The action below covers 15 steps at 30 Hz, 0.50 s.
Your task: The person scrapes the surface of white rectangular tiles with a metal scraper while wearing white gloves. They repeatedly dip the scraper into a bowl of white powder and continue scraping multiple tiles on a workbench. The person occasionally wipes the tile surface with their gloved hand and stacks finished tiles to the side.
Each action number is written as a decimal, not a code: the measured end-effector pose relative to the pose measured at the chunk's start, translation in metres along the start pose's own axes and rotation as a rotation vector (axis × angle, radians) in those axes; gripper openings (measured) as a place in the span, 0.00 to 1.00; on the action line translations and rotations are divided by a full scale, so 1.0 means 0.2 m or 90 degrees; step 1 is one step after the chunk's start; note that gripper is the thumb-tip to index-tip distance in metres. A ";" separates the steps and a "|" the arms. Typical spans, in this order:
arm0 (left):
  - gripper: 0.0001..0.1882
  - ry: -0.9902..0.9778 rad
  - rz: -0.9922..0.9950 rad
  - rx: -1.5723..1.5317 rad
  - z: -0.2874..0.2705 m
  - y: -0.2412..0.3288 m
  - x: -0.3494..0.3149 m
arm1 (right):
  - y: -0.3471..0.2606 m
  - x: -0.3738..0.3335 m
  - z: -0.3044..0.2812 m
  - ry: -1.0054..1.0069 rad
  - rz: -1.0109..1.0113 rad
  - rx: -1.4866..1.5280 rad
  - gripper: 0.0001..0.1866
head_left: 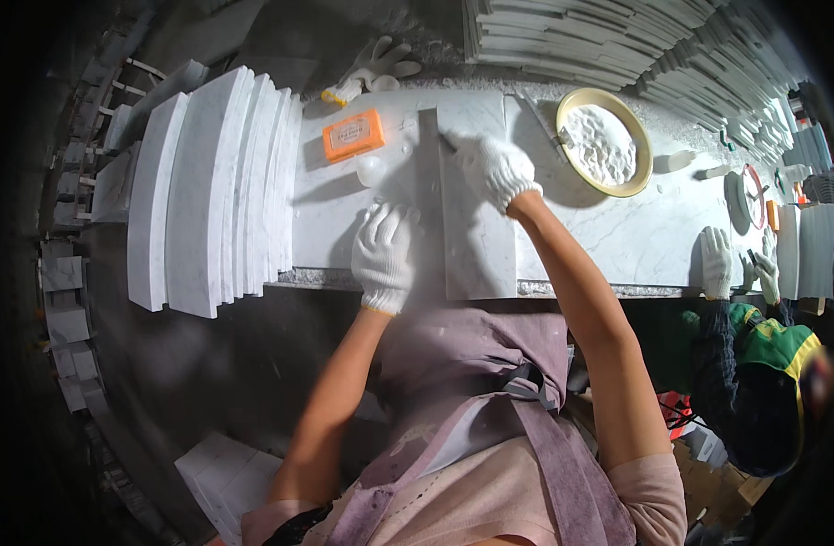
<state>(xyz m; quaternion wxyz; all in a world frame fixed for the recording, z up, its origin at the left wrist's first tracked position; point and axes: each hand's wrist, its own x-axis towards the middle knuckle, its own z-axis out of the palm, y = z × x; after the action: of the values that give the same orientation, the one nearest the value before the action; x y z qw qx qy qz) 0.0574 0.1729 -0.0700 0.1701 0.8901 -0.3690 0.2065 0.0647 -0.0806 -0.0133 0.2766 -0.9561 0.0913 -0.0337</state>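
My left hand, in a white knit glove, lies on the marble slab surface with its fingers stretched forward and nothing visible in them. My right hand, gloved alike, is closed around a thin dark tool, mostly hidden by the fingers; its exact kind does not show. Under that hand is a white, grey-veined marble piece, with a long grey strip along its left side. A small translucent white cup and an orange box-shaped packet are beyond my left hand.
A yellow-rimmed bowl of white powder sits right of my right hand. Marble slabs stand stacked at the left; more slabs are piled at the back. A loose glove lies behind the packet. A co-worker's gloved hands rest at the right.
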 end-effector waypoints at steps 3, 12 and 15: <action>0.17 0.010 -0.004 -0.025 0.01 -0.02 -0.01 | 0.04 -0.17 -0.03 -0.287 -0.113 0.045 0.20; 0.14 0.044 0.010 -0.070 -0.04 0.03 0.02 | 0.09 -0.92 -0.37 -0.021 0.252 0.732 0.34; 0.13 0.076 -0.047 -0.208 -0.12 0.09 0.05 | 0.04 -0.97 -0.38 0.064 0.257 0.784 0.41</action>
<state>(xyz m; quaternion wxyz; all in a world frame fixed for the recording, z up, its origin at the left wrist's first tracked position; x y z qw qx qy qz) 0.0456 0.1653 -0.0414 0.3417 0.8495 -0.3543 0.1899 -0.1363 -0.0887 0.0432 0.7702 -0.5840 0.2461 -0.0716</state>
